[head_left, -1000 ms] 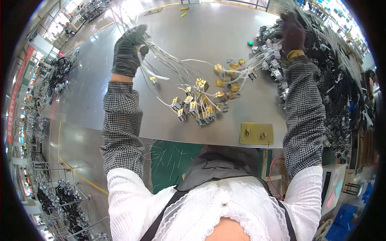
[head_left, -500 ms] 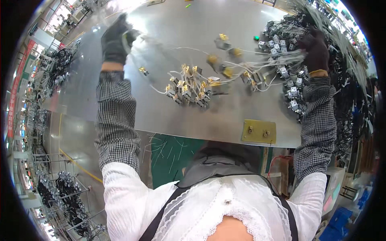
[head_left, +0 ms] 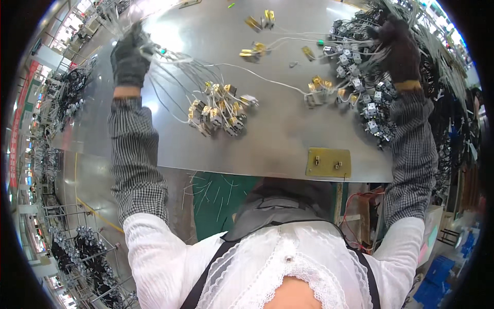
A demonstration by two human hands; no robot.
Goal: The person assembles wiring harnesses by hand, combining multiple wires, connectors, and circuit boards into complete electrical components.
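Observation:
My left hand [head_left: 129,59], in a dark glove, is closed round a bundle of thin white cables [head_left: 180,59] at the far left of the table. From it the cables fan out to a cluster of gold-and-grey metal connectors [head_left: 221,110] on the tabletop. One strand runs across to another small connector group [head_left: 320,90]. My right hand [head_left: 401,56], also gloved, grips white cables at the far right; its fingertips are partly blurred. Gold-ended connectors [head_left: 253,52] on strands leading toward it lie near the far middle.
A heap of silver connectors [head_left: 355,72] with dark and grey cables spreads along the table's right side. At the near edge sits a brass-coloured plate [head_left: 329,162] with two small fittings. More cable bundles hang on racks [head_left: 92,252] at left. Blue bins [head_left: 435,280] stand lower right.
My left hand has moved left, drawing its cables and connector cluster left with it. The strands by my right hand have shifted, their gold connectors now farther up the table.

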